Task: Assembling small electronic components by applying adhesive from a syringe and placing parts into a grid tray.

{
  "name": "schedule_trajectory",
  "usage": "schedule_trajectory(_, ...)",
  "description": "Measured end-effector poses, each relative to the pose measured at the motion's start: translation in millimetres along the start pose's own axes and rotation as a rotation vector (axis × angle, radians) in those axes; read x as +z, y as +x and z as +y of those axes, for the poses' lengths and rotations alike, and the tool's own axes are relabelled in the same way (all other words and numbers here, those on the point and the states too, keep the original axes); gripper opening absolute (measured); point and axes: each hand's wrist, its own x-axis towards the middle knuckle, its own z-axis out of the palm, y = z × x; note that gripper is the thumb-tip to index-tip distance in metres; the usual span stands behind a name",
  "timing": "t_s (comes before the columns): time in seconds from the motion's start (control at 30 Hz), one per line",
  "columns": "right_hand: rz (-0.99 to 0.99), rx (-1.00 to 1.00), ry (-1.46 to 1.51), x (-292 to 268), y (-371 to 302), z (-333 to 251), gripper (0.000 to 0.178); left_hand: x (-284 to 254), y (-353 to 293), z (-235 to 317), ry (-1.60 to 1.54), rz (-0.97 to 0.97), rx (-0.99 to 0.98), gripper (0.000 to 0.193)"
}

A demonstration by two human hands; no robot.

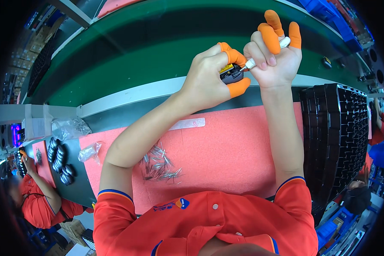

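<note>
Both my hands are raised over the edge of the green conveyor belt, with orange finger cots on several fingers. My left hand (pixel 207 77) grips a small black device with a yellow label (pixel 232 77) between thumb and fingers. My right hand (pixel 277 70) is closed around a white-handled tool (pixel 250 63) with a thin metal tip; its exact kind is hard to make out. The tip meets the right side of the device, by my left fingertips. Below my arms lies a pink foam mat (pixel 226 149), bearing a loose pile of thin metal pins (pixel 160 164).
The green conveyor belt (pixel 132 68) runs across the far side, carrying another black device (pixel 327 62) at right. Stacked black trays (pixel 337 141) stand right of the mat. Plastic bags (pixel 70 128) and dark rounded parts (pixel 57 155) lie at left, near a seated co-worker (pixel 42 200).
</note>
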Motion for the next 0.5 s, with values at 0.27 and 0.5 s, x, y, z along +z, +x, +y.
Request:
schedule_trajectory(0.27, -0.055, -0.031, -0.068, 13.6, -4.3, 9.4, 0.056, -3.6, -1.2, 6.5, 0.018, 0.019, -0.02, 0.028)
schedule_trajectory(0.5, -0.018, -0.135, -0.221, 10.9, -11.1, 15.4, 0.059, -4.5, 4.0, 10.9, 0.054, -0.007, -0.021, 0.027)
